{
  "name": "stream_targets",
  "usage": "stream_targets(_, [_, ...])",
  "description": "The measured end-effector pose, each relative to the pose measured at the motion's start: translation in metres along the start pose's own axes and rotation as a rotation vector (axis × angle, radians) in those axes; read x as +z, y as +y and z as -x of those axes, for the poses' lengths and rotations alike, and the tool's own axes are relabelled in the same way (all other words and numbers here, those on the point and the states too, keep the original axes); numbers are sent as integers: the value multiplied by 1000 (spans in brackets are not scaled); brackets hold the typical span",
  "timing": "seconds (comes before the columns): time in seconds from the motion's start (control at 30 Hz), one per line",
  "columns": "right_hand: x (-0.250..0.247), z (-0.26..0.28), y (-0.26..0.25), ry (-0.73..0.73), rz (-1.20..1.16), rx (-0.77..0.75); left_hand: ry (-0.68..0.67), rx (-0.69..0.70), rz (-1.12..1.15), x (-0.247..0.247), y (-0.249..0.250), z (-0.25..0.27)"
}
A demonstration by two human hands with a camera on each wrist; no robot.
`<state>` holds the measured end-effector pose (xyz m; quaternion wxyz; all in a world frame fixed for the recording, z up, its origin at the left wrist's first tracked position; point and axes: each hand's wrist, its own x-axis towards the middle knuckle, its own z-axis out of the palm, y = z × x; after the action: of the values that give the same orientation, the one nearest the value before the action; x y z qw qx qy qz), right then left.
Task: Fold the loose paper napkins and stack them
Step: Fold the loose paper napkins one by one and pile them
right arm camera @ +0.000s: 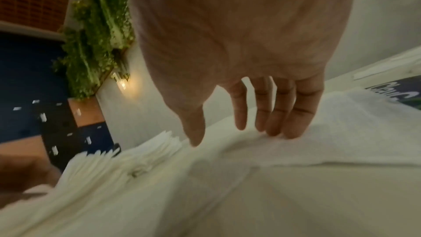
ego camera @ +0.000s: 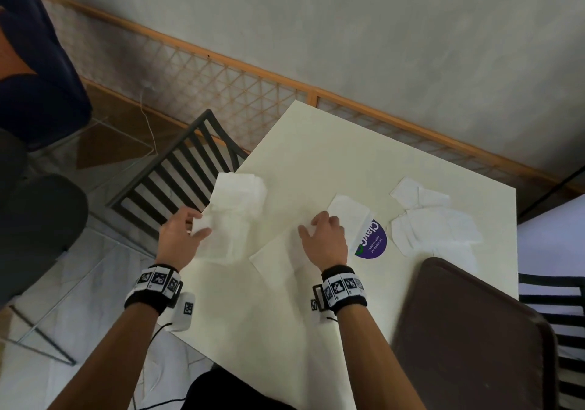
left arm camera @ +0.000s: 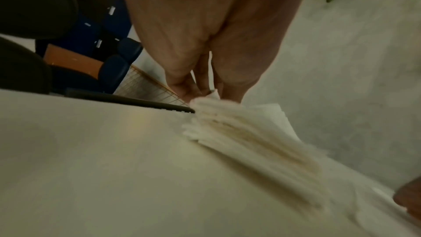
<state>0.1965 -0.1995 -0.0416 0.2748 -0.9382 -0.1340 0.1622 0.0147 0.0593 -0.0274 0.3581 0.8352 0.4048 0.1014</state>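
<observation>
While the left hand [ego camera: 177,230] pinches the near corner of the napkin stack [ego camera: 235,210] by the cream table's [ego camera: 316,143] left edge, the right hand [ego camera: 326,235] presses straight fingers [right arm camera: 293,114] flat on an unfolded napkin [ego camera: 285,251] mid-table, with more loose napkins [ego camera: 433,222] lying right of the purple sticker [ego camera: 373,241] near the brown tray [ego camera: 468,340].
</observation>
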Motion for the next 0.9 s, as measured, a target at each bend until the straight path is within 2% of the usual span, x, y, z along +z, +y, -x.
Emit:
stream_targets(0.1, [9, -1, 1, -18, 251, 2, -1, 23, -113, 6, -8, -3])
stream_targets(0.2, [14, -3, 1, -21, 233, 21, 60, 67, -252, 13, 6, 6])
stream_targets(0.33, [12, -5, 2, -18, 214, 39, 99, 257, -150, 29, 37, 26])
stream_targets(0.37, [11, -6, 2, -29, 219, 31, 73, 312, -107, 36, 45, 30])
stream_targets(0.47, [9, -9, 0, -77, 248, -19, -112, 395, -11, 64, 65, 37])
stream_targets(0.57, [9, -5, 0, -70, 254, -85, -286, 332, -110, 101, 81, 37])
stream_targets(0.63, [9, 2, 3, -37, 206, -141, -343, 274, -252, 122, 86, 36])
stream_targets(0.7, [9, 11, 7, 15, 121, -208, -352, 242, -285, 133, 93, 36])
stream_targets(0.83, [1, 28, 20, 150, -217, -279, -358, 230, 65, 126, 108, 38])
stream_targets(0.9, [-9, 38, 18, 212, -476, -143, -348, 229, 218, 114, 115, 42])
